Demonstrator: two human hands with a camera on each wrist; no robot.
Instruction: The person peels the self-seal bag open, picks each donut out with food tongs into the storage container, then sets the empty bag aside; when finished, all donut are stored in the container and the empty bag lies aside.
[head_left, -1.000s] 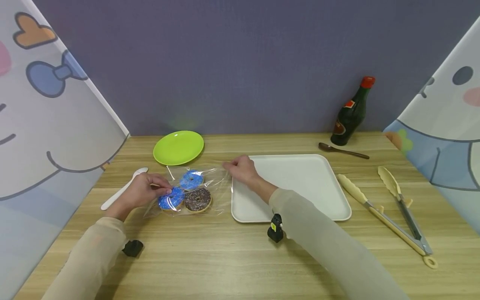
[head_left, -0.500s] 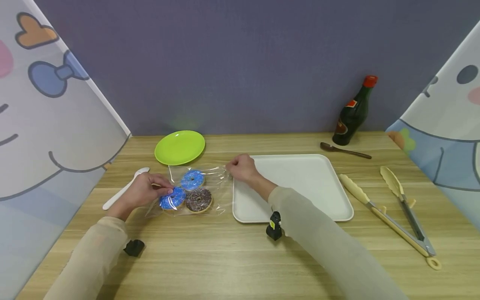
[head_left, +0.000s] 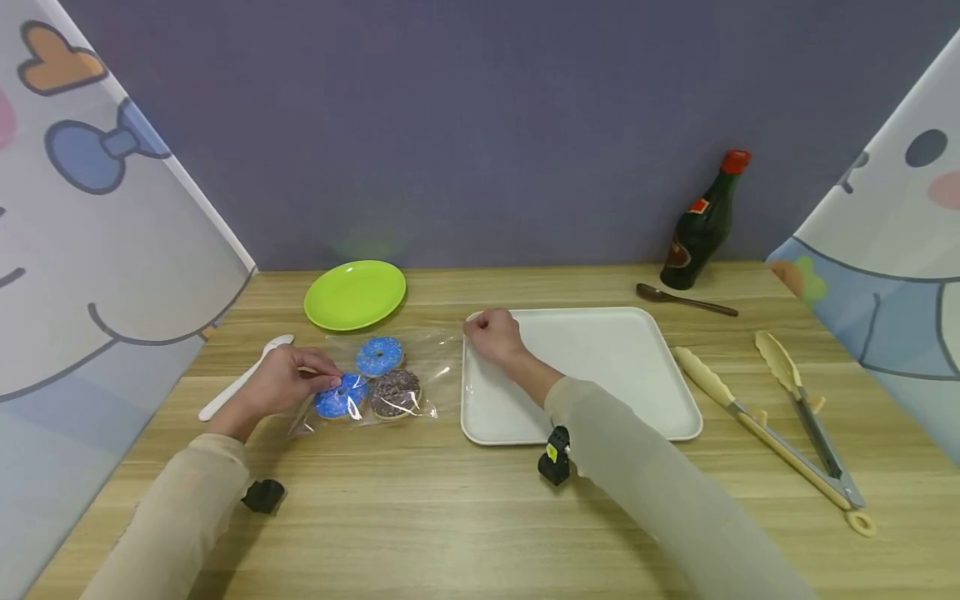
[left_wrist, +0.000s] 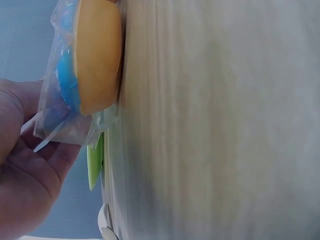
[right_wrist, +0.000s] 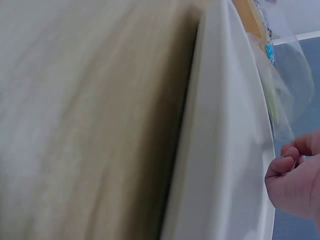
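A clear plastic bag lies on the wooden table, with two blue-iced donuts and a chocolate-iced donut inside. At the bag's left end my left hand pinches the film beside the nearer blue donut. In the left wrist view the bag's edge runs between the thumb and fingers. My right hand has curled fingers over the left rim of a white tray. From the right wrist view, the film of the bag reaches that hand's fingertips, which pinch its end.
A green plate sits behind the bag and a white spoon lies left of it. Right of the tray are tongs, with a dark spoon and green bottle behind.
My right hand has shifted a little to the right over the tray's rim, and the bag's film and its glare have changed shape. My left hand keeps its hold.
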